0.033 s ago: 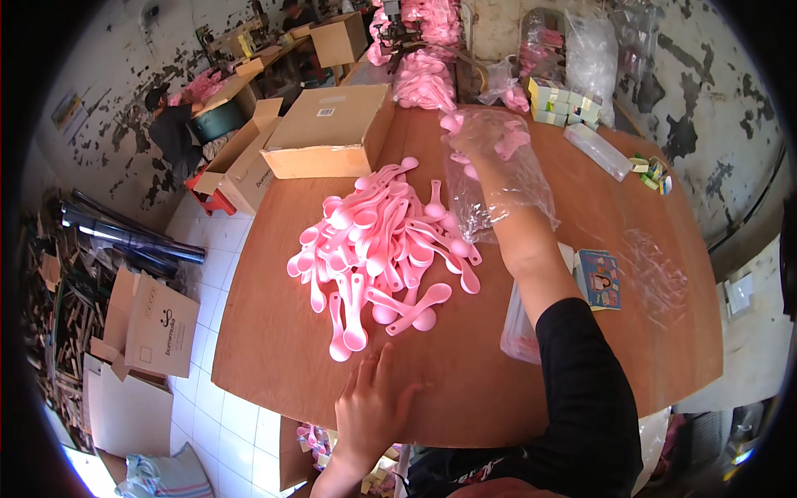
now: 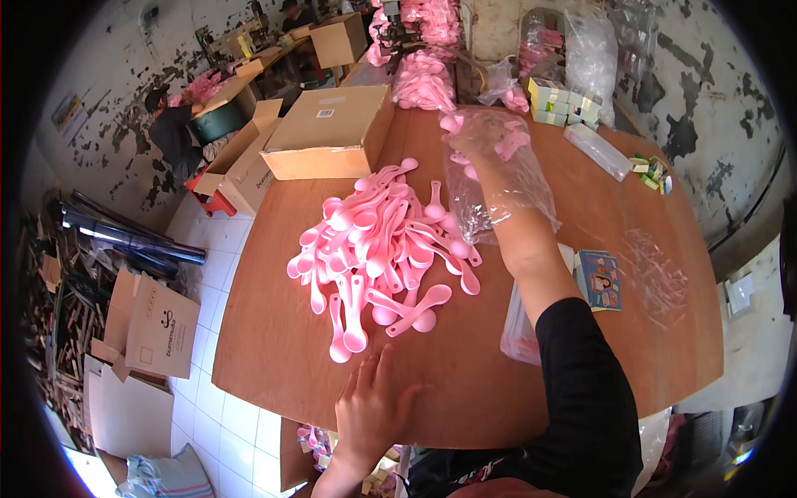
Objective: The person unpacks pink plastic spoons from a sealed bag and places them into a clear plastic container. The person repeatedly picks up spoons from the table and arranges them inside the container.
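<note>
A heap of pink plastic measuring spoons (image 2: 383, 228) lies in the middle of the brown wooden table (image 2: 274, 349). My left hand (image 2: 369, 402) rests open at the near edge, fingers stretched towards the closest spoons and holding nothing. Across the table my right arm reaches into a clear plastic bag (image 2: 523, 199). Inside its far end my right hand (image 2: 471, 143) is beside several pink spoons (image 2: 510, 141). The plastic and the hand itself hide its fingers, so any grip is unclear.
A closed cardboard box (image 2: 328, 124) sits at the far left. Small boxes (image 2: 564, 104) and a clear pack (image 2: 598, 152) stand far right. A printed card (image 2: 598, 280) and a clear bag (image 2: 521, 332) lie by my right arm. A person (image 2: 173, 133) works beyond.
</note>
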The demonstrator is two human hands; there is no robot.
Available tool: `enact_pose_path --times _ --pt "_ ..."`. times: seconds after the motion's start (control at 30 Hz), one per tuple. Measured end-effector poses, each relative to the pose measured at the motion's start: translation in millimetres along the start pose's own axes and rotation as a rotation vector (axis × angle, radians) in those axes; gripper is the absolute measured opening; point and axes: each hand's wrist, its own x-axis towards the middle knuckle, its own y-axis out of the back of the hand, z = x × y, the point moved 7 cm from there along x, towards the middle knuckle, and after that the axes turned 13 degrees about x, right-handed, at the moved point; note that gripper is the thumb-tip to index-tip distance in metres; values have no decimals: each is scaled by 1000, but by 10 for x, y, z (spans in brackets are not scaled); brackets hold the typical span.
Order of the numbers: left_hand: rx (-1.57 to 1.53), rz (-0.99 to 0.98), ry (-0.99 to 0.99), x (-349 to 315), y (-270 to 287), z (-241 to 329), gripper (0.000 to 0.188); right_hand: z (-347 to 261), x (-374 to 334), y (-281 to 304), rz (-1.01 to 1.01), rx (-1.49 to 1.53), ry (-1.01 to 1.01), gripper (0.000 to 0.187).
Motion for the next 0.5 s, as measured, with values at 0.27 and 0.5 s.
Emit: enact_pose_path --times 0.27,0.5 --pt "9 -30 28 22 -54 44 66 164 -10 -68 2 117 31 62" --pt "4 63 -19 7 -64 122 65 366 -475 202 226 -115 216 53"
